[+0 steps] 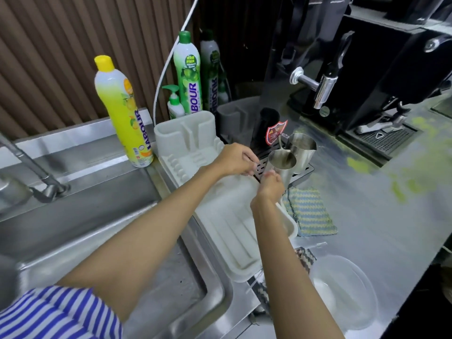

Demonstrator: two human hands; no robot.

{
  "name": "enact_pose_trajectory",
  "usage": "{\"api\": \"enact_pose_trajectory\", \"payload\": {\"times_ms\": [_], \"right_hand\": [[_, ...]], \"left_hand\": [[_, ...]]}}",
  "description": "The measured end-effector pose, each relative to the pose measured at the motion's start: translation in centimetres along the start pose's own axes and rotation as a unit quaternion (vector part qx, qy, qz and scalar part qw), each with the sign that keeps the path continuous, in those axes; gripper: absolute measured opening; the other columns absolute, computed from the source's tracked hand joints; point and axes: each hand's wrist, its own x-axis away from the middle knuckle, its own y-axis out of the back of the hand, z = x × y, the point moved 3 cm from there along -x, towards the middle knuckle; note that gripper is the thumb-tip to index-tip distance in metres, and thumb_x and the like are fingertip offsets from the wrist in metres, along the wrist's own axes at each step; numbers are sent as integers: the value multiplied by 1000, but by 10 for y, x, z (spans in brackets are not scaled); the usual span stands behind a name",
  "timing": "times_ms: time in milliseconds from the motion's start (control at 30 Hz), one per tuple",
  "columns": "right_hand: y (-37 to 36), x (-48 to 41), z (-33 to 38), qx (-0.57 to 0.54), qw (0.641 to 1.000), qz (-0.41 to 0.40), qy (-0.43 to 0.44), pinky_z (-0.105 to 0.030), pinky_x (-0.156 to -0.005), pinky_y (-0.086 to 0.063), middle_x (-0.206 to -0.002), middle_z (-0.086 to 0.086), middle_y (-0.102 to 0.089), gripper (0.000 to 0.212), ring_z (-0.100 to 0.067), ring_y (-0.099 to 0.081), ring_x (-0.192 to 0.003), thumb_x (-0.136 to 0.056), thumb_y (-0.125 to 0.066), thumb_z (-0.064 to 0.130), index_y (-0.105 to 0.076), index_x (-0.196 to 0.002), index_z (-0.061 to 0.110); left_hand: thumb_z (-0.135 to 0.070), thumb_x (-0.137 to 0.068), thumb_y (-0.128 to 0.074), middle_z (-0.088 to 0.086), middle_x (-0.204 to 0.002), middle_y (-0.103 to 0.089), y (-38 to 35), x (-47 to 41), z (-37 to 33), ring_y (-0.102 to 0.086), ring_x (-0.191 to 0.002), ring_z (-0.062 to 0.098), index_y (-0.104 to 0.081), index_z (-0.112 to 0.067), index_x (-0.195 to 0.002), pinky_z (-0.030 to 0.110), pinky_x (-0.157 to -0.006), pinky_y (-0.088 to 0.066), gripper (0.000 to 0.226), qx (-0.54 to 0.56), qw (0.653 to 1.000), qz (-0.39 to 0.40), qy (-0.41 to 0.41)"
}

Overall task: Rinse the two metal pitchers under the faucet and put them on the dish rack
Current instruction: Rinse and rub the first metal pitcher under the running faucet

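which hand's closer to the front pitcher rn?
Right. The right hand holds the front pitcher low on its body; the left hand sits apart, to its left.

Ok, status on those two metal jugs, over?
Left hand empty, hovering by the black drip tray. Right hand at base of nearer pitcher, grip unclear. Farther pitcher upright behind it. Dish rack lies between pitchers and sink.

yellow bottle (124, 111): "LABOUR" | green bottle (187, 74): "LABOUR"
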Motion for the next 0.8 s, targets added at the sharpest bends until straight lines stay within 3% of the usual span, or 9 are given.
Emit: {"api": "enact_pose_trajectory", "payload": {"times_ms": [133,233,333,367,533,600,667,800], "right_hand": [[-3,28,0,50,995,-46,75,-29,-62,-30,-66,-6,-43,30,-21,-34,-65,-91,-43,10,-42,-61,9],[-20,59,2,95,985,12,144,-28,-64,-31,-68,-9,-44,30,-21,-37,-65,-93,-42,12,-40,-63,10],[-43,91,2,123,971,103,176,-15,-51,-32,-61,-2,-40,31,-14,-35,-56,-93,-41,12,-38,-62,12],[-53,102,0,126,967,133,178,-17,-50,-31,-61,-1,-38,32,-13,-35,-55,-92,-41,13,-38,-61,13],[-95,148,-28,151,944,242,165,-22,-57,-37,-64,-3,-47,34,-20,-44,-66,-91,-46,16,-44,-57,22],[-111,167,-49,169,931,288,145,-36,-75,-47,-67,-3,-52,29,-23,-50,-73,-85,-48,24,-47,-56,23],[-122,183,-70,170,925,325,102,-48,-86,-47,-63,1,-52,28,-21,-52,-69,-84,-50,25,-50,-56,23],[-135,203,-101,161,917,363,30,-36,-79,-52,-66,-1,-52,29,-18,-57,-64,-92,-51,14,-50,-63,14]], "left_hand": [[-2,-86,-59,3,-77,-65,40,24,25,-64,-64,7,-66,-5,-91,16,-65,-54,10,69,995,-47,45],[-4,-88,-58,2,-79,-65,73,46,49,-66,-57,1,-64,-11,-88,20,-67,-54,10,123,985,-87,85],[-5,-91,-54,1,-80,-65,101,72,68,-65,-56,-2,-62,-10,-99,18,-63,-52,12,172,971,-130,102],[-6,-91,-55,1,-81,-66,109,81,75,-65,-58,-1,-62,-11,-102,18,-64,-52,13,189,964,-150,109],[-11,-94,-51,1,-93,-65,144,132,115,-60,-76,7,-61,-12,-113,20,-70,-51,21,245,924,-244,162],[-9,-94,-48,-2,-86,-64,157,156,137,-58,-74,7,-61,-15,-103,21,-70,-48,17,262,906,-276,186],[-4,-95,-46,-3,-81,-61,169,180,157,-56,-71,8,-59,-14,-91,21,-69,-46,17,283,876,-328,211],[-6,-89,-57,9,-81,-63,199,221,202,-61,-73,21,-58,-13,-75,32,-71,-53,16,263,803,-465,262]]}}
